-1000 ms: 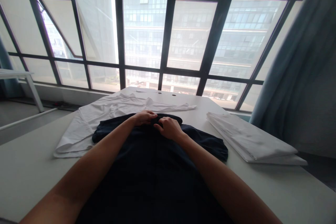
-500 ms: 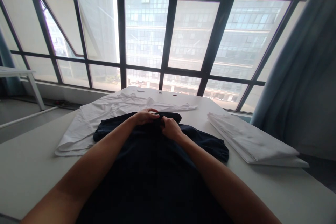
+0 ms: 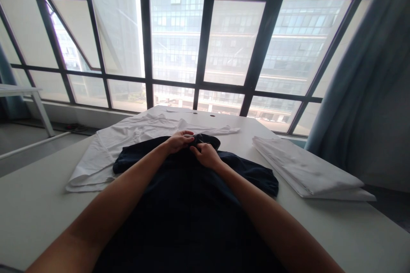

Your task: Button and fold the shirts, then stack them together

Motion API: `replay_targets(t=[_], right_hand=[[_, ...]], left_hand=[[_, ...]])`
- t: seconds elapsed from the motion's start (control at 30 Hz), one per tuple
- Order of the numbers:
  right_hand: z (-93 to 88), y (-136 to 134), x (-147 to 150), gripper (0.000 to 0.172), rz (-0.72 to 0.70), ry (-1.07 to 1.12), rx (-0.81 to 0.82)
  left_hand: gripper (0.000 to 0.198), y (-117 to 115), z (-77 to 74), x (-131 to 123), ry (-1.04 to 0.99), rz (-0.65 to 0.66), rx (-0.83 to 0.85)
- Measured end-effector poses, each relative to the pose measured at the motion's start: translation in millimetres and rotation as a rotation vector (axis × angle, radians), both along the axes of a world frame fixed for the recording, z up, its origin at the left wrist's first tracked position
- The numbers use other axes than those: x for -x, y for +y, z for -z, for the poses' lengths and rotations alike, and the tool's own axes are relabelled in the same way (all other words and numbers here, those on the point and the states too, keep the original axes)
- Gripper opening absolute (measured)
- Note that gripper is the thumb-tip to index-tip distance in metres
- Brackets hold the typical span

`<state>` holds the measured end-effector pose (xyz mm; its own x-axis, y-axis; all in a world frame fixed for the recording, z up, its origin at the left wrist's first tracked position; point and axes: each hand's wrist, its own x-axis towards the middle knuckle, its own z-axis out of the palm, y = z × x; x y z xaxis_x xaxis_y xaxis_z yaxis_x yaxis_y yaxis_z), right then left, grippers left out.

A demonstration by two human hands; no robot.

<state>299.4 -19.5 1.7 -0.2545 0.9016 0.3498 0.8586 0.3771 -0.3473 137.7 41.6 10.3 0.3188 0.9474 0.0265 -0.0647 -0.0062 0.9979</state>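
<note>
A dark navy shirt [image 3: 192, 204] lies spread flat on the white table [image 3: 32, 209], its collar end pointing away from me. My left hand [image 3: 180, 140] and my right hand [image 3: 206, 154] meet at the collar, fingers pinched closed on the dark fabric there. The cloth at the collar is slightly lifted between the two hands. Both forearms stretch out over the shirt's body.
A crumpled white shirt [image 3: 105, 145] lies under and to the left of the navy one. A folded white garment [image 3: 304, 170] sits at the right side of the table. Beyond stand large windows, a blue curtain [image 3: 368, 94] at right, and another table [image 3: 19, 91] at far left.
Both hands have drawn closer together at the collar and raised the fabric a little; my right hand shifted slightly left and away from me.
</note>
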Motion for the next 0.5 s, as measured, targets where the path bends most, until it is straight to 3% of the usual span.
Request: replay_targets(t=[0.13,0.33,0.5], right_hand=[[1.3,-1,1,0.024,0.057,-0.036,-0.018],[1.3,-4,2,0.019,0.084,-0.049,-0.022],[2.4,-5,4,0.018,0.109,-0.042,-0.014]], left_hand=[[0.027,5,2.3,-1,0.178,-0.039,-0.197],[0.016,-2,-3.4,-6,0.619,-0.276,-0.757],[0.027,-18,-19.1,-12,0.819,-0.226,-0.741]])
